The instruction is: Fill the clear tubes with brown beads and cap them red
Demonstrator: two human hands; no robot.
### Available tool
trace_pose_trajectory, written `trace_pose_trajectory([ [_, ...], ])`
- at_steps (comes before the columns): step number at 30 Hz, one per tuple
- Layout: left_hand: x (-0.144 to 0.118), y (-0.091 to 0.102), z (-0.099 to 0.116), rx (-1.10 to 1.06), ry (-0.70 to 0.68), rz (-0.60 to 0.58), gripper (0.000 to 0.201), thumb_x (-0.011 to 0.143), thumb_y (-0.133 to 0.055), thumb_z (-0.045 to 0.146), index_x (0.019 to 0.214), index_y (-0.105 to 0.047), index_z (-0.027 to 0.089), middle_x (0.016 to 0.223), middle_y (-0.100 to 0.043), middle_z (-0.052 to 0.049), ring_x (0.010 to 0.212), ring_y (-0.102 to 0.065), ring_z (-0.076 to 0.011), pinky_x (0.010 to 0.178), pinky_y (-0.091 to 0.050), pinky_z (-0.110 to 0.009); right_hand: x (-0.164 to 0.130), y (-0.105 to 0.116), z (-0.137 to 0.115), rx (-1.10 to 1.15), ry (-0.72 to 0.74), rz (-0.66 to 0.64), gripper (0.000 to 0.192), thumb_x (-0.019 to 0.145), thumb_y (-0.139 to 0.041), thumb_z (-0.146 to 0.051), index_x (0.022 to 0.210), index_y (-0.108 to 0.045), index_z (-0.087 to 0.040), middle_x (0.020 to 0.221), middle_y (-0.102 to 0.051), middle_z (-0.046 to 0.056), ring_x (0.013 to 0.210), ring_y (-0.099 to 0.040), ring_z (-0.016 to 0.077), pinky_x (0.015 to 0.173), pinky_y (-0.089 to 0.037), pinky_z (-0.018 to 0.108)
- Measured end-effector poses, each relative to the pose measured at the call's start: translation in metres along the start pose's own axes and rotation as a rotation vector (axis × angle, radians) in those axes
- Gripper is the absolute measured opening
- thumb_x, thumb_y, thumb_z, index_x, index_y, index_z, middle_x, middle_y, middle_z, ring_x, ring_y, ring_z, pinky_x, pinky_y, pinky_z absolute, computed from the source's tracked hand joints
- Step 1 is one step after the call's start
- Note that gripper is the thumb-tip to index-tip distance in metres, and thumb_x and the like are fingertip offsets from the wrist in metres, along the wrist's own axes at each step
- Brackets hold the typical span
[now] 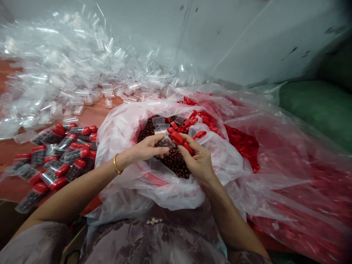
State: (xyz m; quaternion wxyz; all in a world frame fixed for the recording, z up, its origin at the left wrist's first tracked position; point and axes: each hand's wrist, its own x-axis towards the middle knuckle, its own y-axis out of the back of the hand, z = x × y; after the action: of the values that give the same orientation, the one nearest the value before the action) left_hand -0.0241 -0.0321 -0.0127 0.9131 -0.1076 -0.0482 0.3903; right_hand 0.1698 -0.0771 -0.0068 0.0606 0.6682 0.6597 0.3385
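Over a white plastic bag (pixel 118 124) of dark brown balls (pixel 177 163), my two hands meet. My left hand (pixel 150 146) is closed on a small clear container (pixel 165 142) that has dark balls showing in it. Held in my right hand (pixel 196 157) are red caps (pixel 176 138), one of them right at the container's end. Whether that cap is seated on the container cannot be made out. More loose red caps (pixel 189 123) and a few clear containers (pixel 160 123) lie on the balls, just beyond my fingers.
Capped containers (pixel 73 154) filled with dark balls lie piled on the orange surface (pixel 90 113) at left. A large heap of clear containers (pixel 68 62) spreads along the back. To the right sits a big clear bag (pixel 302 194) of red caps, beside a green sack (pixel 316 106).
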Motion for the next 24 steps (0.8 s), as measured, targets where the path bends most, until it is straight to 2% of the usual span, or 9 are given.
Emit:
trace_pose_trajectory([
  [5, 0.0, 0.001, 0.0, 0.048, -0.023, 0.014, 0.042, 0.074, -0.07, 0.047, 0.093, -0.052, 0.014, 0.065, -0.049, 0.006, 0.051, -0.044, -0.0046, 0.049, -0.036, -0.02, 0.002, -0.008, 0.0, -0.315, 0.295, -0.019, 0.042, 0.09, -0.049, -0.022, 0.13, -0.058, -0.023, 0.119, -0.07, 0.009, 0.096, -0.07, 0.0229, 0.086, -0.057, 0.037],
  [9, -0.001, 0.001, -0.002, 0.103, -0.028, 0.053, 0.047, 0.073, -0.07, 0.052, 0.09, -0.051, 0.013, 0.059, -0.047, 0.007, 0.048, -0.041, -0.0044, 0.044, -0.032, -0.019, 0.002, -0.011, -0.004, -0.405, 0.365, -0.044, 0.047, 0.092, -0.045, -0.02, 0.139, -0.05, -0.021, 0.105, -0.074, 0.009, 0.088, -0.072, 0.0219, 0.08, -0.059, 0.035],
  [14, -0.003, 0.001, 0.002, 0.154, -0.019, 0.059, 0.045, 0.071, -0.072, 0.05, 0.086, -0.052, 0.012, 0.058, -0.046, 0.007, 0.046, -0.038, -0.0039, 0.043, -0.029, -0.019, -0.002, -0.012, -0.007, -0.412, 0.432, -0.096, 0.048, 0.09, -0.044, -0.018, 0.137, -0.051, -0.016, 0.085, -0.074, 0.009, 0.07, -0.07, 0.0199, 0.064, -0.057, 0.031],
  [17, -0.003, -0.002, 0.005, 0.142, -0.031, 0.055, 0.043, 0.07, -0.072, 0.048, 0.084, -0.054, 0.012, 0.059, -0.046, 0.007, 0.048, -0.037, -0.0039, 0.045, -0.03, -0.019, 0.001, -0.006, -0.011, -0.333, 0.389, -0.121, 0.041, 0.089, -0.046, -0.023, 0.127, -0.061, -0.018, 0.08, -0.073, 0.008, 0.065, -0.067, 0.019, 0.06, -0.055, 0.031],
  [20, -0.002, -0.005, 0.007, 0.254, 0.015, 0.02, 0.038, 0.067, -0.074, 0.043, 0.08, -0.056, 0.012, 0.058, -0.046, 0.006, 0.05, -0.038, -0.0046, 0.047, -0.031, -0.019, 0.011, -0.001, -0.016, -0.222, 0.282, -0.046, 0.03, 0.091, -0.046, -0.036, 0.092, -0.073, -0.023, 0.065, -0.067, 0.004, 0.056, -0.061, 0.0169, 0.057, -0.051, 0.03],
  [22, -0.002, -0.006, 0.007, 0.372, 0.06, 0.024, 0.034, 0.065, -0.074, 0.041, 0.074, -0.056, 0.013, 0.057, -0.047, 0.006, 0.051, -0.039, -0.0055, 0.048, -0.031, -0.019, 0.021, -0.005, -0.018, -0.104, 0.166, 0.029, 0.042, 0.093, -0.042, -0.047, 0.072, -0.069, -0.023, 0.056, -0.058, 0.002, 0.051, -0.054, 0.0143, 0.055, -0.047, 0.029],
  [24, -0.002, -0.007, 0.007, 0.479, 0.072, 0.044, 0.029, 0.065, -0.071, 0.038, 0.068, -0.053, 0.014, 0.056, -0.046, 0.006, 0.051, -0.039, -0.0061, 0.049, -0.031, -0.02, 0.032, -0.018, -0.016, 0.077, 0.022, 0.025, 0.051, 0.093, -0.034, -0.058, 0.079, -0.067, -0.022, 0.06, -0.057, 0.001, 0.051, -0.052, 0.0129, 0.055, -0.046, 0.028],
])
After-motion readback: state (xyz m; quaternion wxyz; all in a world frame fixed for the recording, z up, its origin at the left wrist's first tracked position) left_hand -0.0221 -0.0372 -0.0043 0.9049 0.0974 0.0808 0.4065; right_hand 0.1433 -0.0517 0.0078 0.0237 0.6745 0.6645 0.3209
